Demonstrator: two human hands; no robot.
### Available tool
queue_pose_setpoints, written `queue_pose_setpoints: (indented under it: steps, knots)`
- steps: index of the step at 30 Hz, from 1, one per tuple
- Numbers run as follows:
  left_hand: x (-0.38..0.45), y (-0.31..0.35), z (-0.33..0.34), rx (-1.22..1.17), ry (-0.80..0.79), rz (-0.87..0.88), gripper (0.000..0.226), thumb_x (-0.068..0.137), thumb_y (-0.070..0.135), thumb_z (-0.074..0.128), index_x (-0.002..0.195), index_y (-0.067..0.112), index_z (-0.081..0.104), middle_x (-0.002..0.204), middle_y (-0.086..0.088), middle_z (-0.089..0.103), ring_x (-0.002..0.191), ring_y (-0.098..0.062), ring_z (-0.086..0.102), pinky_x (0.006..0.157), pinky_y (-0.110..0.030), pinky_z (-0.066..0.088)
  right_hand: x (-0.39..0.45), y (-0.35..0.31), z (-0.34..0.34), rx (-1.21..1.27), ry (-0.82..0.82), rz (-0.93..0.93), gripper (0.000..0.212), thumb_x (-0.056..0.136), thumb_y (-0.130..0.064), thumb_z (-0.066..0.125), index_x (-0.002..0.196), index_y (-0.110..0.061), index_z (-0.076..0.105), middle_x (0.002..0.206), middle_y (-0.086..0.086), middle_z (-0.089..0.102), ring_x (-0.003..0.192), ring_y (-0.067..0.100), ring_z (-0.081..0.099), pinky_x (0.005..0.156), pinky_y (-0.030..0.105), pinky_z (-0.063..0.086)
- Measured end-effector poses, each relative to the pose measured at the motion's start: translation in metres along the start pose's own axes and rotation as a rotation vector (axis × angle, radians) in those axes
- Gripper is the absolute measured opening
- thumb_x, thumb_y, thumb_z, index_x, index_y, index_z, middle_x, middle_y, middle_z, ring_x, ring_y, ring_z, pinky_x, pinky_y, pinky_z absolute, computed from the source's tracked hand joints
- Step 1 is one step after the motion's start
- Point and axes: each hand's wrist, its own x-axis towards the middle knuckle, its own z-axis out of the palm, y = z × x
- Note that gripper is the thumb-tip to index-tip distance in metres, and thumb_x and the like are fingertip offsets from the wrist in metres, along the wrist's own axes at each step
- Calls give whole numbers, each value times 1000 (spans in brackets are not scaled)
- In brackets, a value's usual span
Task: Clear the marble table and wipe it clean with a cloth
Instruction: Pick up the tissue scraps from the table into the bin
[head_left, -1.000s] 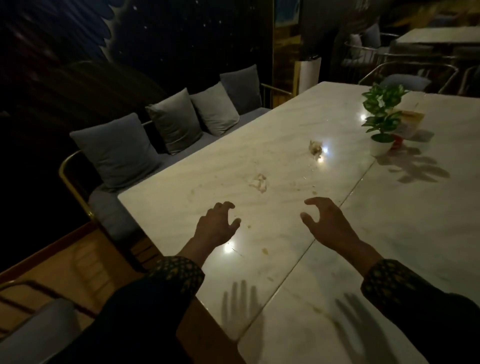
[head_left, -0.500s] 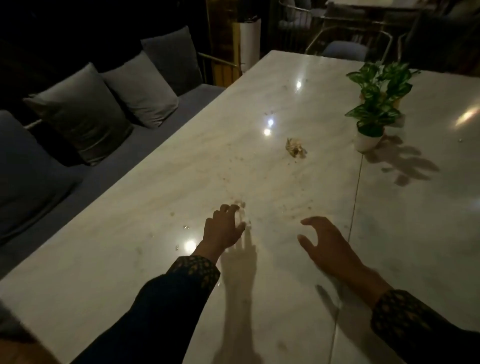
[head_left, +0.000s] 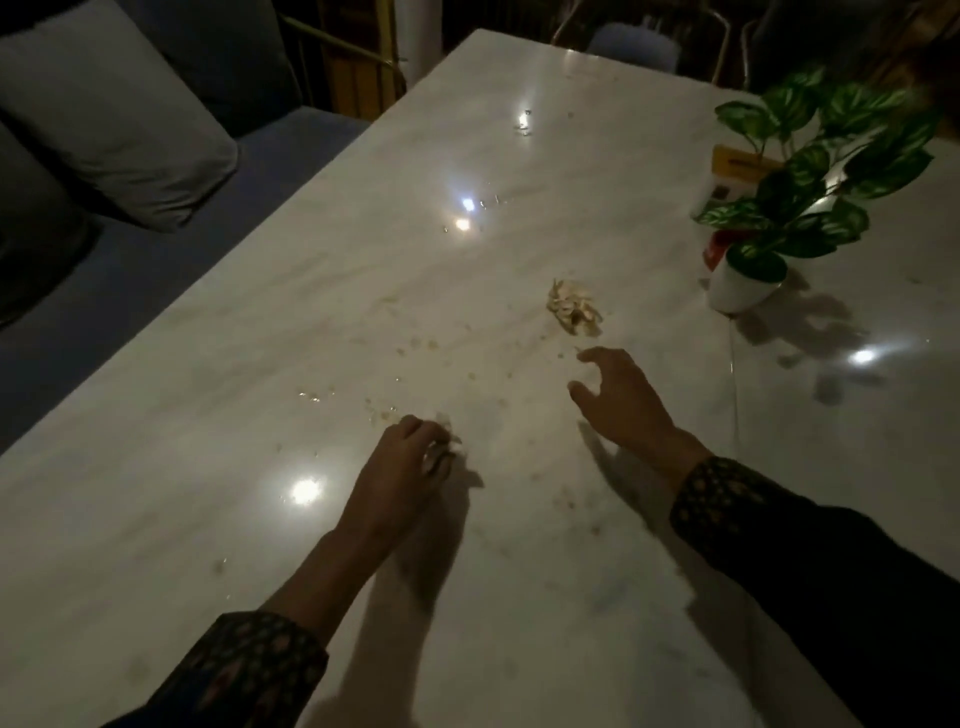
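Near the frame's centre, the left hand (head_left: 402, 465) pinches a scrap (head_left: 451, 446) on the marble table (head_left: 260, 364). The right hand (head_left: 621, 402) hovers spread, just below a crumpled wad (head_left: 574, 312).

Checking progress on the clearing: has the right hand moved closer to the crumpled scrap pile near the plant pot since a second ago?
Yes. The right hand has reached forward toward the scrap pile beside the plant pot.
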Motion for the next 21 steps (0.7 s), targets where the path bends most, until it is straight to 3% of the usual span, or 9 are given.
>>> queue_pose_setpoints:
  steps: [3,8,11,13,15,17,19,21]
  knots:
    - [41,-4,-4,-34,77,11,15,88,19,67,102,16,65,99,3,57,89,-16,55,77,-29,50,67,3,2,-101,36,25,53,92,-36,57,138,-16,42,138,14,41,121,36,49,97,42,45]
    - [74,-12,-3,-13,119,23,15,87,21,69,101,16,66,95,6,55,87,-16,55,76,-28,47,136,13,15,-224,10,84,60,94,-49,47,147,-31,27,142,14,35,120,40,46,99,44,41]
    - [76,-17,0,1,138,12,16,86,22,70,100,17,66,95,6,56,86,-16,55,75,-29,47,147,25,30,-171,14,45,46,93,-44,49,136,-28,47,128,12,51,113,34,52,98,40,44]
    - [76,-16,1,8,146,4,15,86,23,71,99,16,67,94,5,56,83,-14,55,73,-24,46,144,26,35,-59,97,32,27,93,-37,55,115,-22,64,111,8,62,100,23,58,83,26,48]
    - [75,-11,1,-2,146,-10,14,84,21,73,95,13,69,90,5,54,74,-5,51,69,-9,39,128,22,31,77,133,52,12,91,-20,63,95,-12,71,98,4,67,83,9,57,65,5,41]
    - [73,0,1,-20,147,-23,14,82,20,75,90,11,69,86,4,52,69,2,48,64,-4,36,102,19,19,159,154,41,7,86,-8,66,82,-4,70,85,1,67,72,5,57,54,-1,35]
    - [66,18,1,-51,143,-49,15,80,19,76,87,9,67,89,2,50,70,2,48,62,-3,35,63,17,-1,191,166,0,7,86,-3,65,83,-5,71,82,-6,65,67,-3,55,54,-3,34]
    - [56,39,4,-108,137,-60,16,80,16,77,86,8,65,95,-1,49,74,0,49,65,-3,37,20,19,-21,164,188,-51,10,87,-3,65,91,-5,73,86,-3,67,71,1,58,61,-3,34]
